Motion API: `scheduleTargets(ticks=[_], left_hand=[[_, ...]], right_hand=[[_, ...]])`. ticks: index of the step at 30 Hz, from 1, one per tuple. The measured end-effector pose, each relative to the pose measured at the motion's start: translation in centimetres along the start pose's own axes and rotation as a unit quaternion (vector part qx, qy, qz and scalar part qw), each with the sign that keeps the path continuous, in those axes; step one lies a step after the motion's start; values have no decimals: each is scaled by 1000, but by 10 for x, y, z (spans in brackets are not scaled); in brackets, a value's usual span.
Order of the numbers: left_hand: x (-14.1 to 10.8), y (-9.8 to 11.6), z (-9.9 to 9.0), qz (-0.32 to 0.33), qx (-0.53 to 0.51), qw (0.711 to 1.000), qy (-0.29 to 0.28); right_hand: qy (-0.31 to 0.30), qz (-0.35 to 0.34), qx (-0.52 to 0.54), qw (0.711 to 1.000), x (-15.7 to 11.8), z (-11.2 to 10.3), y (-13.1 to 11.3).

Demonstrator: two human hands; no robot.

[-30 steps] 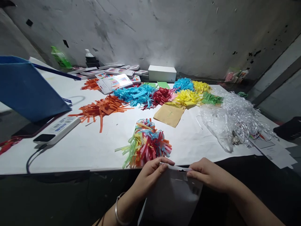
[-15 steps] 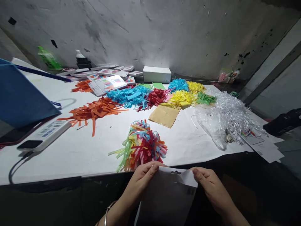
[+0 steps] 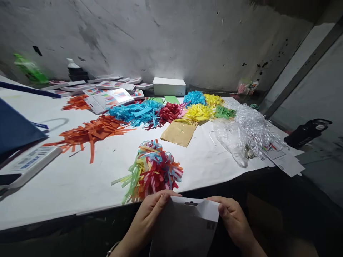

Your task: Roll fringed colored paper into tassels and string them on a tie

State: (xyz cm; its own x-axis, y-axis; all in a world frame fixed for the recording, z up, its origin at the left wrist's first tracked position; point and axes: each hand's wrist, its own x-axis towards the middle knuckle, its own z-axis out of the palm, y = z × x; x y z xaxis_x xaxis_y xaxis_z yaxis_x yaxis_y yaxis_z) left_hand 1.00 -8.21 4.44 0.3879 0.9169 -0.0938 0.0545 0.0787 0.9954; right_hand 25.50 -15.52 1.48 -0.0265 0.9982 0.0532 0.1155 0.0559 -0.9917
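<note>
My left hand point(image 3: 154, 214) grips the upper left corner of a white flat package point(image 3: 186, 228) with a hang slot near its top edge. The package's upper right corner is pinched in my right hand point(image 3: 233, 217), thumb in front. Both hands are below the table's front edge. Just beyond my left hand lies a multicoloured bundle of paper strips point(image 3: 155, 167) on the white-covered table point(image 3: 88, 182). The lower end of the package is out of view.
Behind are orange strips point(image 3: 93, 132), blue strips point(image 3: 139, 111), yellow strips point(image 3: 198, 112), a brown envelope point(image 3: 179, 133) and a white box point(image 3: 169, 86). Clear shredded strands point(image 3: 254, 125) and a black bottle point(image 3: 305, 134) are at right, a white device point(image 3: 32, 164) at left.
The view has turned to the right, so things on the table appear further left and the black bottle shows more fully. Both hands still hold the package, now slightly lower in view.
</note>
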Motion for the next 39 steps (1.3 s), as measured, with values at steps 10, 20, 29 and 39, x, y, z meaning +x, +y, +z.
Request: scheduleTargets(ticks=[10, 20, 29, 39], left_hand=[[-5, -2, 3, -16, -26, 998, 51], [-7, -7, 3, -9, -18, 999, 47], [-9, -6, -4, 78, 86, 991, 66], [-4, -20, -7, -114, -155, 981, -15]], right_hand=[[9, -44, 11, 999, -12, -2, 1], [167, -60, 18, 984, -15, 27, 15], [76, 6, 106, 991, -17, 16, 13], [95, -18, -42, 994, -18, 25, -6]])
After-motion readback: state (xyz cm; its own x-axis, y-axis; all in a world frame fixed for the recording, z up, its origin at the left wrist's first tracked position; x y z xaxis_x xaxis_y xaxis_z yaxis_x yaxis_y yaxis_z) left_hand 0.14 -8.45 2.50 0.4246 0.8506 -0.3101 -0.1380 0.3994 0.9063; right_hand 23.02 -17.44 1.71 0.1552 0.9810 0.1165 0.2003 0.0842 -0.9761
